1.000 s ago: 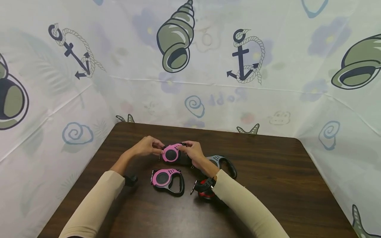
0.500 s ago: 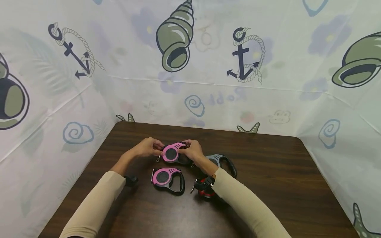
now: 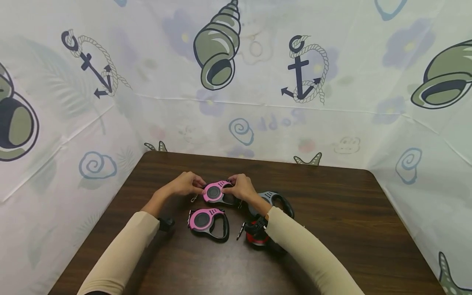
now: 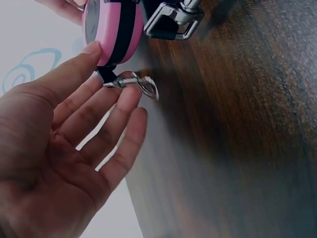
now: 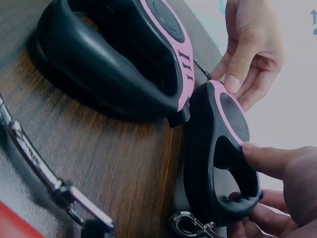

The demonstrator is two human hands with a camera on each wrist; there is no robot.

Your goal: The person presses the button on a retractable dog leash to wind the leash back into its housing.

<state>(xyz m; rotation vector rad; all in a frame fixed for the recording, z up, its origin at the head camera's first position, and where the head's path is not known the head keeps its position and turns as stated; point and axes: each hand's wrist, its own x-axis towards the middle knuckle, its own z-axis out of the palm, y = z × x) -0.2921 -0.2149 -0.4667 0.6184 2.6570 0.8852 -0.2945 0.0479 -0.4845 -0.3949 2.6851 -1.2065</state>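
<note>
Between my hands is a pink and black retractable dog leash (image 3: 214, 192), at the far side of the table group. My left hand (image 3: 187, 184) pinches its front end, thumb on the pink casing (image 4: 108, 29), other fingers loosely extended by the metal clip (image 4: 133, 83). My right hand (image 3: 242, 189) holds the handle end, its thumb on the casing edge and fingers around the far side of the black grip (image 5: 233, 210). Nearer me lies a second pink leash (image 3: 201, 221), its loop handle pointing right.
A grey leash (image 3: 271, 196) with a black handle lies right of the held one, partly behind my right forearm. A red leash (image 3: 257, 238) sits below it, mostly covered by the wrist strap. The brown table (image 3: 343, 229) meets a patterned cloth backdrop (image 3: 258, 82).
The held pink leash has shifted slightly right and toward me, and tilted flatter. Its metal clip now shows hanging at the left end. Both hands have moved along with it.
</note>
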